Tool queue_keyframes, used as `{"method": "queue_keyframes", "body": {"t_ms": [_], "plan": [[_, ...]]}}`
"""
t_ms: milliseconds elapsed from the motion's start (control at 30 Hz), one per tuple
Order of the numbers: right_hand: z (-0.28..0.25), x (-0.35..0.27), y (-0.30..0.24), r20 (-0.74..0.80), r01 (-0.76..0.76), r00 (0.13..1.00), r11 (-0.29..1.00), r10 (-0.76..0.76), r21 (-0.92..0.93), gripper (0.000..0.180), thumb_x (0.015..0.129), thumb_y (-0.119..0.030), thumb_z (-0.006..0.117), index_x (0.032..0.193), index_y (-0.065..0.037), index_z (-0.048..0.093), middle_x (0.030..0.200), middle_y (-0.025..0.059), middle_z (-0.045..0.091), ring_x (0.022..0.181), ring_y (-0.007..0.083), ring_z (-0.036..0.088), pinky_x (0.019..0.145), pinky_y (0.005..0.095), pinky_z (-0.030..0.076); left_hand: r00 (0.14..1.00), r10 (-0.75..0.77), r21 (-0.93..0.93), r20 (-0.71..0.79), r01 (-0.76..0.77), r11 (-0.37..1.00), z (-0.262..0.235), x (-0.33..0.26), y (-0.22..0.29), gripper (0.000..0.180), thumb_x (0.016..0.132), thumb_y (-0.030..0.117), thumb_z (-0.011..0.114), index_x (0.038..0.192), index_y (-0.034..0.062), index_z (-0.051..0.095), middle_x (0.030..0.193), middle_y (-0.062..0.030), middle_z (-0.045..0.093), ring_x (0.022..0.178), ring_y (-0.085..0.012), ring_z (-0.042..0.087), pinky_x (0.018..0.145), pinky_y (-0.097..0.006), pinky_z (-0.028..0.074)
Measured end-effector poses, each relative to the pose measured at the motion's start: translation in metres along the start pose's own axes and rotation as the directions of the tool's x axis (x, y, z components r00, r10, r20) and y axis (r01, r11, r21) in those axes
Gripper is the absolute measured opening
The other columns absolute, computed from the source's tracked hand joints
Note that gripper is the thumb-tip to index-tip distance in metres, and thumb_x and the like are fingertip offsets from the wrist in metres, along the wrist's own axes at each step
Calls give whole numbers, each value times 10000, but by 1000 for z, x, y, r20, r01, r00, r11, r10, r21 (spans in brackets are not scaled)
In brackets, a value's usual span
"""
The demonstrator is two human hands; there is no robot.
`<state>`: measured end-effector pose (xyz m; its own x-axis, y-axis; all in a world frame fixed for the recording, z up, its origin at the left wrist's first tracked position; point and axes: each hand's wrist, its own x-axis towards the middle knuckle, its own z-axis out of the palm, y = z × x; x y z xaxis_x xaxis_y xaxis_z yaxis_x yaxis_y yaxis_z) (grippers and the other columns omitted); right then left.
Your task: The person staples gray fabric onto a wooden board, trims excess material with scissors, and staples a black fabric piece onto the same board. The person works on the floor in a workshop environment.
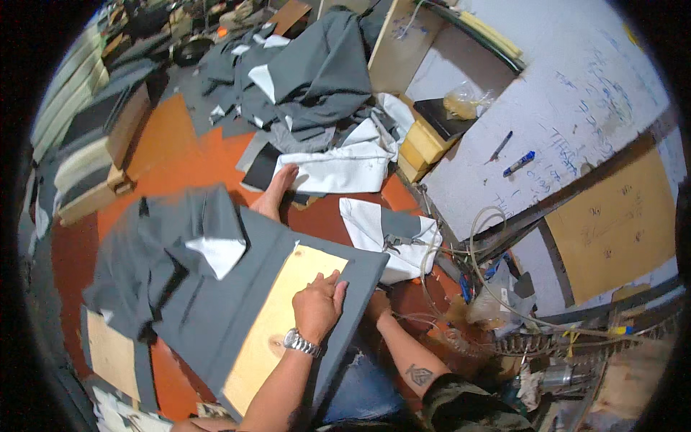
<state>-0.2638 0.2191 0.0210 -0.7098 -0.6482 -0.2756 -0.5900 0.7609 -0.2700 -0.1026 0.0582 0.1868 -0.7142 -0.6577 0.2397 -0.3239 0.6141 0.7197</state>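
Observation:
My left hand (317,309), with a metal-banded watch on its wrist, lies flat on a pale wooden board (263,338). Its fingers are stretched out and grip nothing. The board rests on a grey fabric-covered panel (216,309) slanting across my lap, and loose grey cloth (155,252) with a white patch (218,255) bunches at its far left end. Beside the panel's right edge is my right hand (378,307), low and in shadow. Its fingers are hidden, so its hold cannot be made out.
White-and-grey fabric pieces (335,167) and a heap of grey cloth (317,65) lie beyond the bare foot (272,196). A clear hose (475,237) loops at the right. Two pens (520,164) lie on a marked white panel (540,93). Padded pieces (101,151) stand at far left.

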Motion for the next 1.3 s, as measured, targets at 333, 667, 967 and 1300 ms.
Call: {"method": "queue_keyframes", "body": {"t_ms": [333, 667, 967, 1300], "plan": [[-31, -47, 2, 109, 458, 878, 755, -465, -469, 480, 971, -415, 618, 1245, -24, 671, 1221, 218, 691, 1208, 396, 609, 1027, 596, 448, 995, -52, -12, 85, 54, 998, 22, -1, -13, 232, 928, 288, 746, 832, 90, 819, 1216, -10, 766, 1229, -316, 656, 1074, -485, 511], [-244, -135, -4, 372, -161, 926, 961, 69, 223, 483, 940, -328, 760, 1312, -31, 677, 1265, 192, 724, 1179, 329, 680, 1046, 426, 501, 984, -158, -42, 80, 161, 986, 25, -9, -20, 314, 919, 343, 738, 758, 92, 833, 1409, -45, 666, 1402, -359, 481, 1210, -677, 224], [-263, -33, -98, 356, 99, 921, 980, -156, 173, 456, 936, -394, 732, 1156, 5, 744, 1037, 215, 772, 992, 336, 741, 917, 422, 545, 982, -170, -29, 83, 173, 985, 24, -10, -22, 256, 926, 308, 720, 814, 119, 851, 1413, -24, 667, 1419, -333, 470, 1222, -675, 216], [-238, -52, -112, 407, 64, 912, 998, -58, -2, 547, 879, -513, 728, 1151, -38, 754, 1034, 250, 759, 1015, 428, 727, 907, 473, 559, 988, -145, -38, 48, 147, 988, 32, -15, -28, 244, 913, 285, 726, 796, 108, 846, 1394, -15, 679, 1399, -334, 492, 1223, -650, 227]]}}
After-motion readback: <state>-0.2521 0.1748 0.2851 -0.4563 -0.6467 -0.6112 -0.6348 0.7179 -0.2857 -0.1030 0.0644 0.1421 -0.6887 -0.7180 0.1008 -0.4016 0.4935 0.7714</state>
